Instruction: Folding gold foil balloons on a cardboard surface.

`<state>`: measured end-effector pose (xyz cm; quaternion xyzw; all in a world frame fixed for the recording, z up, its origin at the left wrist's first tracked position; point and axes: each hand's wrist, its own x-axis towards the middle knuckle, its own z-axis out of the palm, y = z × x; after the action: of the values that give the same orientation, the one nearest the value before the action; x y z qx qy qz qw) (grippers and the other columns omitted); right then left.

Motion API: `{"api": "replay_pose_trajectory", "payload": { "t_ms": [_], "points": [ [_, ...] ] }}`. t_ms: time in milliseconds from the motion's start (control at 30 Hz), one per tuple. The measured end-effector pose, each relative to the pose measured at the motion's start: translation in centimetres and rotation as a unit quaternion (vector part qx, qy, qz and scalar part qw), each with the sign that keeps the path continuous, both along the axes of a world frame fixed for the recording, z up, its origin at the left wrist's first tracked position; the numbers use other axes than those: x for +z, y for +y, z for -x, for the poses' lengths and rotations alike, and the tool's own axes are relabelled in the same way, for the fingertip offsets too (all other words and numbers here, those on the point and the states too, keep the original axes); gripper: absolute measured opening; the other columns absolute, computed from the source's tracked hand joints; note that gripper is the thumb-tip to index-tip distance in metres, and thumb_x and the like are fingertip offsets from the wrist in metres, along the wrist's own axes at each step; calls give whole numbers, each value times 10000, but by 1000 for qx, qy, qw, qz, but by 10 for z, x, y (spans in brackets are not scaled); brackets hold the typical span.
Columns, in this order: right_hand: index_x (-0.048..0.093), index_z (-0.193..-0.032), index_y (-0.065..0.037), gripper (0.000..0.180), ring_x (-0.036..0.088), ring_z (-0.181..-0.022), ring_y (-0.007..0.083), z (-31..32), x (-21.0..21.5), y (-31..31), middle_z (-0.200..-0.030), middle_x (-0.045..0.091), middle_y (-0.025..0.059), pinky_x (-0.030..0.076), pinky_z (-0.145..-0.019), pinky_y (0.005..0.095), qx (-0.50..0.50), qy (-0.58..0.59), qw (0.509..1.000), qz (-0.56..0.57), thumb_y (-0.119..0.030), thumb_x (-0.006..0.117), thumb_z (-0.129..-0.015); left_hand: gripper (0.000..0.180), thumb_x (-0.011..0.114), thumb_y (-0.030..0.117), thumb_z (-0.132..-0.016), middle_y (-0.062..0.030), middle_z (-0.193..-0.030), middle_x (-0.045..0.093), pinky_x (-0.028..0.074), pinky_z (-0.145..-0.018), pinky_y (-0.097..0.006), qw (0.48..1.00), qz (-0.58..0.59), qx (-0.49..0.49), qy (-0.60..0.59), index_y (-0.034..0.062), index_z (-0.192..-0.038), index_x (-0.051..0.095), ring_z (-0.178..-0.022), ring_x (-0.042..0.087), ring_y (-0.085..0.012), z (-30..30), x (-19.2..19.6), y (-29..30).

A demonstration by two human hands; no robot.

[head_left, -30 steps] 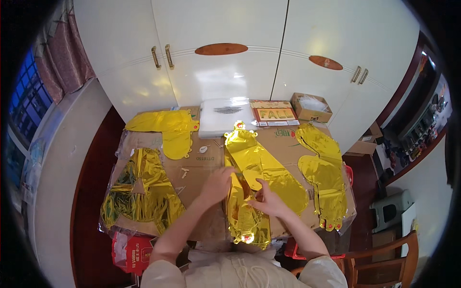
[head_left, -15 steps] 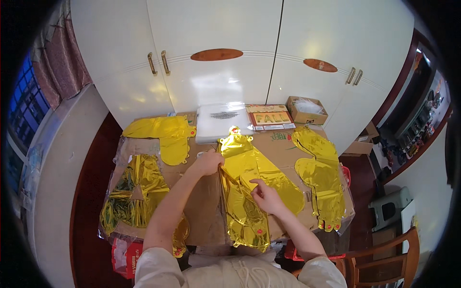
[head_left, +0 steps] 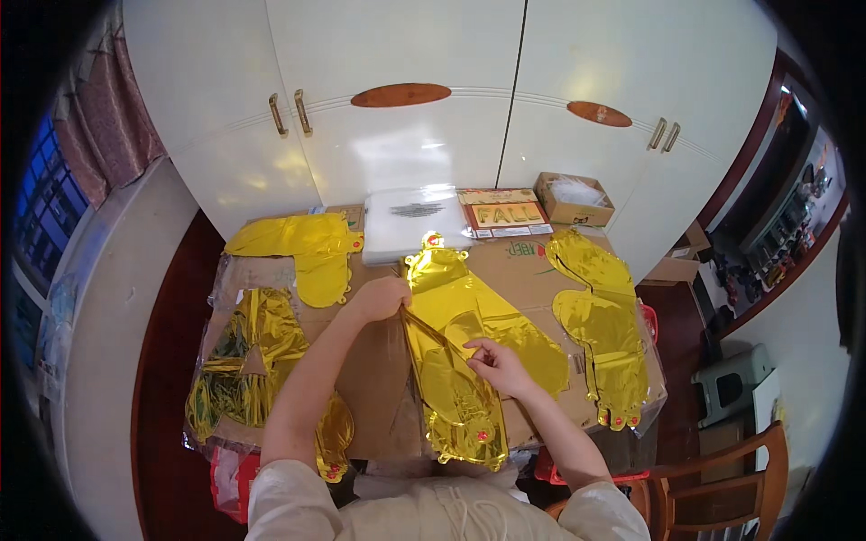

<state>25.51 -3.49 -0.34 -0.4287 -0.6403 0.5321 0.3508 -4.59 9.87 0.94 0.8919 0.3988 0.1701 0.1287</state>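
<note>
Two hands work the foil (head_left: 458, 386), which lies mid-cardboard (head_left: 368, 417). At its ten o'clock, the left hand (head_left: 379, 300) looks closed on its edge, though the fingertips are hidden. A narrow fold (head_left: 428, 328), absent half a second ago, now slants from there toward four o'clock, so the edge seems drawn up between the hands. The right hand (head_left: 502, 370) sits at four o'clock; whether it pinches, I cannot tell.

white cupboards (head_left: 595, 54) (glare (head_left: 397, 158) on one door (head_left: 361, 45)) | left: pink curtain (head_left: 106, 99), window (head_left: 43, 212) | lower right: wooden chair (head_left: 775, 478)
</note>
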Motion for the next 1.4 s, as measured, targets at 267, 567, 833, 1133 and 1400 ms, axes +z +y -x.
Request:
{"api": "replay_pose_trajectory", "payload": {
  "t_ms": [267, 567, 833, 1133, 1400],
  "points": [
    [562, -1121, -33, 271, 459, -646, 45, -4, 15, 11, -718, 505, -38, 410, -601, 217, -7, 7, 1000, -8, -41, 678, -876, 106, 538, 17, -764, -122, -835, 603, 481, -748, -404, 992, 47, 67, -99, 71, -758, 628, -875, 591, -322, 7, -29, 14],
    [548, -1073, -62, 244, 484, -643, 72, -7, 11, 8, -706, 515, -26, 425, -615, 242, 7, -36, 999, -32, -61, 681, -869, 101, 560, 45, -794, -118, -980, 595, 482, -777, -430, 986, -34, 132, -97, 62, -881, 609, -938, 574, -325, -3, -11, -7],
    [588, -1033, -53, 251, 542, -622, 124, -7, 11, 15, -696, 555, 16, 449, -590, 268, 6, -116, 988, -105, -40, 649, -790, 556, 576, 292, -885, -224, -1329, 481, 351, -1033, -526, 959, -140, 246, -22, -46, -1302, 429, -1269, 431, -374, -25, -5, -82],
    [633, -1001, -33, 262, 532, -563, 103, -9, -2, 12, -656, 548, 11, 439, -530, 246, -5, -89, 988, -126, -8, 619, -740, 856, 414, 615, -930, -190, -1564, 224, 102, -1164, -575, 974, 18, 192, 116, -27, -1477, 266, -1474, 158, -291, -38, -10, -118],
    [624, -1026, -38, 258, 487, -591, 62, -18, 3, -18, -693, 513, -19, 393, -529, 222, -18, -100, 986, -135, -3, 611, -771, 889, 424, 650, -913, -181, -1577, 189, 119, -1147, -611, 975, 31, 142, 167, 9, -1498, 235, -1482, 111, -309, -47, -1, -125]
  ]
}}
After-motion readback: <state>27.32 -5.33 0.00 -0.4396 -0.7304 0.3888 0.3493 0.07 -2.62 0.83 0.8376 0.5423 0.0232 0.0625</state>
